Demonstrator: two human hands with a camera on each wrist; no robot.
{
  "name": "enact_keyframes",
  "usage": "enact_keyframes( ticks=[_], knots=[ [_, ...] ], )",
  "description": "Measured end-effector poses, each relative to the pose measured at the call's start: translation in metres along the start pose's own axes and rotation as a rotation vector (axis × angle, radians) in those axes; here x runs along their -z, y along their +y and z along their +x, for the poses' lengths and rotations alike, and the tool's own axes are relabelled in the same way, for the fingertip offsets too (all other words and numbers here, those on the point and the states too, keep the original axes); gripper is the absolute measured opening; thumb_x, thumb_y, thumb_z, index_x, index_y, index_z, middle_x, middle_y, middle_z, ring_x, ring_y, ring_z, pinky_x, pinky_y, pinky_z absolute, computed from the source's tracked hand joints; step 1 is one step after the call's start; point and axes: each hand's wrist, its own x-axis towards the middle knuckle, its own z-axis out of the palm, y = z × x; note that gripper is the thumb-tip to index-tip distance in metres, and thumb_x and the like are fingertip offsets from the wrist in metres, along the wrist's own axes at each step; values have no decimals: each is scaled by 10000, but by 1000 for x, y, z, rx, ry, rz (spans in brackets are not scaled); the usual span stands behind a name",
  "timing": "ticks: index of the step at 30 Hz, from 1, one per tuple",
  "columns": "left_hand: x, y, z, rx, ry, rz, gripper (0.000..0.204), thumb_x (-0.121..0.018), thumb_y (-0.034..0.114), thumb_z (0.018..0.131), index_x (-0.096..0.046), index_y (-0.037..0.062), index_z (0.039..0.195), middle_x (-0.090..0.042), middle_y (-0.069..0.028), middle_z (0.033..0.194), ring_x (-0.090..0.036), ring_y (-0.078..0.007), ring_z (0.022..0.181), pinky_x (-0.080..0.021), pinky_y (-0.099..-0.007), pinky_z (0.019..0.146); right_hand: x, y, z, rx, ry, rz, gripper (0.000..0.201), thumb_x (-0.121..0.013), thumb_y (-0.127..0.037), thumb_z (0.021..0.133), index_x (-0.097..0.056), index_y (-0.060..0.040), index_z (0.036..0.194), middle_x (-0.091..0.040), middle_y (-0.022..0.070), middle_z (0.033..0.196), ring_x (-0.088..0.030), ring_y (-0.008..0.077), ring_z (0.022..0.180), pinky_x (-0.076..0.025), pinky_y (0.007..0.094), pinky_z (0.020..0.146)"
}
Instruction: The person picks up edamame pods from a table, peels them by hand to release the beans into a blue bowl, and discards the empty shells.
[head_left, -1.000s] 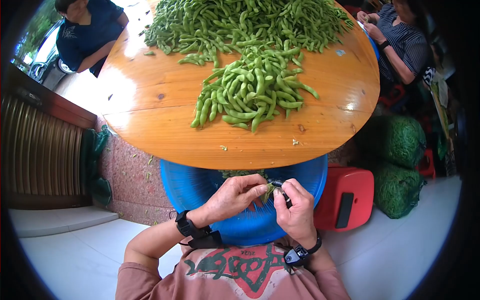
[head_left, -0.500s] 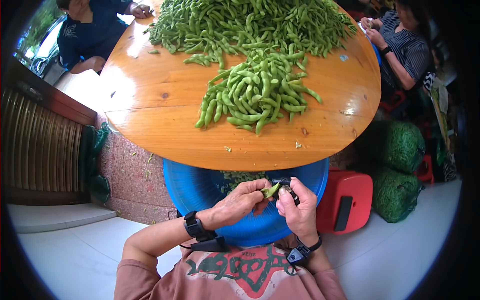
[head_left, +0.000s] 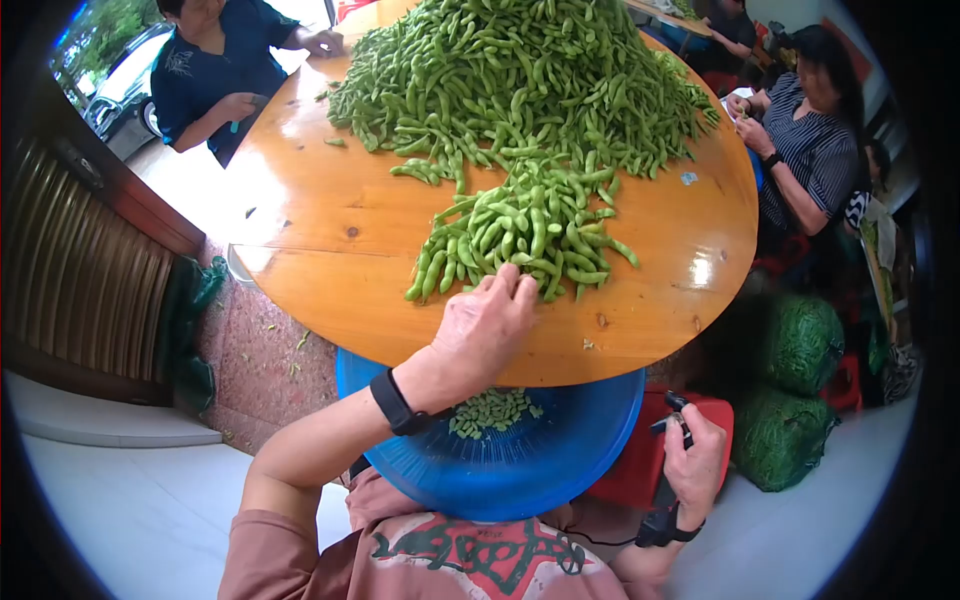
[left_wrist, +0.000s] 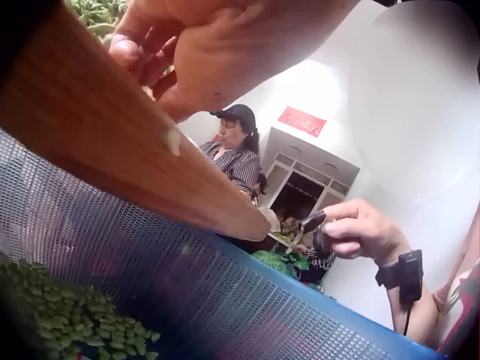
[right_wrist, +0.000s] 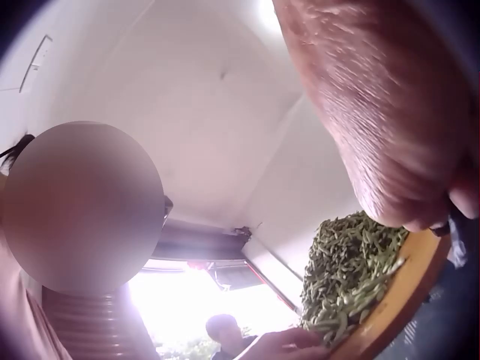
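Observation:
At the near edge of the small heap of green pods [head_left: 505, 225], the left hand [head_left: 487, 325] touches pods with bent fingers; whether it grips one is hidden. That hand [left_wrist: 217, 60] hangs past the wooden table edge [left_wrist: 112, 135] in the left wrist view. Off to the right, above a red stool, the right hand [head_left: 695, 460] holds a small black tool [head_left: 676, 424] at its thumb and index finger. Shelled beans [head_left: 492, 410] lie in the blue basket [head_left: 510, 485] below the table edge.
A large pod mound [head_left: 530, 80] covers the table's far part. Two people sit or stand at the table, left and right. The red stool [head_left: 622, 480] and green net sacks [head_left: 785, 437] are on the right; a brown shutter [head_left: 85, 280] is on the left.
The left hand has gone from above the basket up to the pods on the table. The right hand has moved right, away from it. The opened pod seen between them is out of sight.

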Motion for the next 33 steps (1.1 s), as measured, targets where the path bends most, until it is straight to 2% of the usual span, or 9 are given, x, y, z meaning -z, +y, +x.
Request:
enact_keyframes(
  ticks=[7, 13, 15, 16, 19, 25, 28, 30, 33],
  knots=[
    [6, -5, -11, -121, 20, 68, 350, -642, 44, 822, -561, 31, 1163, -521, -115, 958, -627, -274, 858, -541, -382, 654, -41, -42, 25, 116, -73, 233, 51, -610, -10, 880, -633, 24, 910, -623, 184, 730, -632, 327, 624, -486, 369, 580],
    [31, 1, -19, 28, 150, -476, 175, -649, -12, 883, -648, 23, 1054, -612, -90, 829, -621, -193, 665, -486, -310, 552, -75, -69, 33, -37, -139, 588, 181, -599, -54, 931, -692, 22, 1067, -586, 50, 686, -555, 108, 568, -437, 276, 532],
    [49, 6, -28, 385, -336, -928, 111, -641, 8, 945, -653, 11, 1055, -605, -16, 698, -543, -83, 552, -423, -247, 501, -78, -82, 34, -31, -188, 708, 177, -601, -61, 938, -684, 34, 1061, -564, 33, 716, -547, 84, 584, -430, 258, 531],
    [44, 9, -35, 537, -404, -1223, 98, -622, 47, 985, -656, 5, 1067, -564, 38, 643, -509, -18, 564, -392, -212, 487, -80, -85, 34, -14, -241, 832, 176, -602, -68, 946, -677, 47, 1055, -542, 16, 746, -539, 59, 601, -422, 240, 529],
    [40, 12, -48, 639, -506, -1413, 110, -624, 61, 992, -653, -1, 1078, -576, 31, 663, -522, -25, 565, -397, -214, 482, -82, -85, 31, 55, -309, 848, 166, -608, -57, 943, -661, 63, 1043, -525, 27, 789, -550, 68, 617, -424, 234, 530],
    [30, 18, -66, 485, -368, -1197, 99, -615, 76, 993, -637, -17, 1018, -570, 5, 620, -542, -54, 558, -435, -245, 497, -87, -85, 28, 65, -341, 815, 140, -616, -31, 932, -660, 72, 1016, -527, 32, 778, -551, 73, 624, -425, 241, 527],
    [31, 12, -68, 461, -467, -1168, 92, -611, 88, 997, -635, 0, 986, -578, 5, 628, -536, -60, 539, -413, -242, 479, -88, -77, 29, 123, -388, 790, 125, -619, -16, 926, -671, 63, 1007, -534, 27, 778, -543, 69, 618, -415, 235, 518],
    [34, 5, -66, 635, -760, -1417, 118, -610, 125, 1005, -637, 27, 947, -580, 9, 624, -522, -64, 516, -376, -233, 459, -85, -72, 29, 143, -430, 797, 118, -619, -7, 924, -679, 57, 1003, -536, 23, 776, -537, 66, 614, -409, 230, 513],
    [28, -3, -72, 634, -934, -1640, 136, -639, 163, 992, -655, 28, 982, -600, -2, 666, -526, -55, 536, -339, -215, 462, -80, -69, 26, 22, -620, 937, 108, -614, -1, 926, -687, 43, 994, -532, 10, 770, -527, 58, 609, -397, 223, 507]
  ],
)
